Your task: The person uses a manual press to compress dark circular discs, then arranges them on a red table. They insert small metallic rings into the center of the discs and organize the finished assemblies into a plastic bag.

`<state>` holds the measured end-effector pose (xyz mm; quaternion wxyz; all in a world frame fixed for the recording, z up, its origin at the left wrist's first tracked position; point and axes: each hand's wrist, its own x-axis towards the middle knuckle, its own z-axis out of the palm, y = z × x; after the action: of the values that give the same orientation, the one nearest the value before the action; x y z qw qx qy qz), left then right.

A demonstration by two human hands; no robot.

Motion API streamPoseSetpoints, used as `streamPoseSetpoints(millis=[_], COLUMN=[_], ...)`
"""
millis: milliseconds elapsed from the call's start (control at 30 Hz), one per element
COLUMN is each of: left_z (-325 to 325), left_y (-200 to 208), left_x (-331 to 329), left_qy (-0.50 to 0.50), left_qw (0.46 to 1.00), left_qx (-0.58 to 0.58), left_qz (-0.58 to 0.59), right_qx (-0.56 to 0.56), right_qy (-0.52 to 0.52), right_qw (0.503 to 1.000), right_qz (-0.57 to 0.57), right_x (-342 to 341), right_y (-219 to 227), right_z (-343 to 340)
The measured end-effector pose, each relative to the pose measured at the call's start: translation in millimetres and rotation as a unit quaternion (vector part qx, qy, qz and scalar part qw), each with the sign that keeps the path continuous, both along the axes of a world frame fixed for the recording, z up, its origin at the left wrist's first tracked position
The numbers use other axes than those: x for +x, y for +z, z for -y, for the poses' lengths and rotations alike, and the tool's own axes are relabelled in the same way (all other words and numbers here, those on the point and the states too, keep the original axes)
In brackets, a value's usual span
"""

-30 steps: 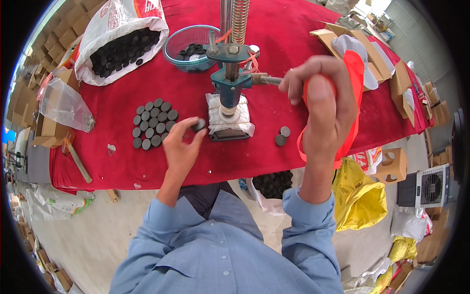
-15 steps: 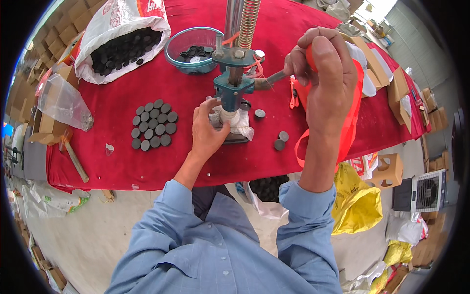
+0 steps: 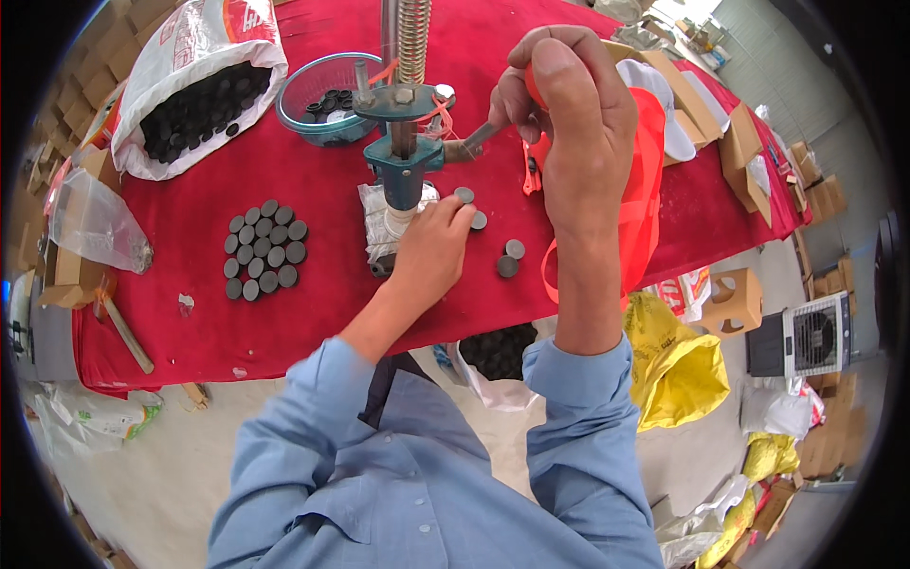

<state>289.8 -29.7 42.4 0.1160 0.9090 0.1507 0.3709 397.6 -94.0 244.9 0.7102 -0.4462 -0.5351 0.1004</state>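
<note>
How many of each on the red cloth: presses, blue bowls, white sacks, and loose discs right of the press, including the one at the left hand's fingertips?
Press: 1
Blue bowl: 1
White sack: 1
Loose discs right of press: 4
Total: 7

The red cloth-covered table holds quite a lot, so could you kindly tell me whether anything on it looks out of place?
A small, crumpled whitish scrap looks odd: it lies alone on the red cloth, left of the closely grouped round dark-grey discs, like stray litter. Nothing looks clearly spilled.
</note>
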Motion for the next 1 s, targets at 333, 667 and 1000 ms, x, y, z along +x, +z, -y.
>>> streamPoseSetpoints(millis=[333,667,1000], left_z=[-43.7,17.0,-42.2], left_y=[-28.7,-1.5,-11.3], left_x=[65.7,-97.4,-57.3], left_qy=[0.071,0.162,0.136], left_qw=[0.977,0.922,0.952], left_qx=[-0.016,-0.339,-0.254], left_qz=[-0.201,0.092,0.106], right_qx=[0.020,0.002,0.028], right_qy=[0.043,0.018,0.056], right_qw=[0.999,1.000,0.997], right_qz=[-0.005,0.010,-0.053], right_x=[-1.2,-1.8,-1.9], right_y=[-7.7,-6.2,-8.6], right_z=[-4.2,0.6,-4.2])
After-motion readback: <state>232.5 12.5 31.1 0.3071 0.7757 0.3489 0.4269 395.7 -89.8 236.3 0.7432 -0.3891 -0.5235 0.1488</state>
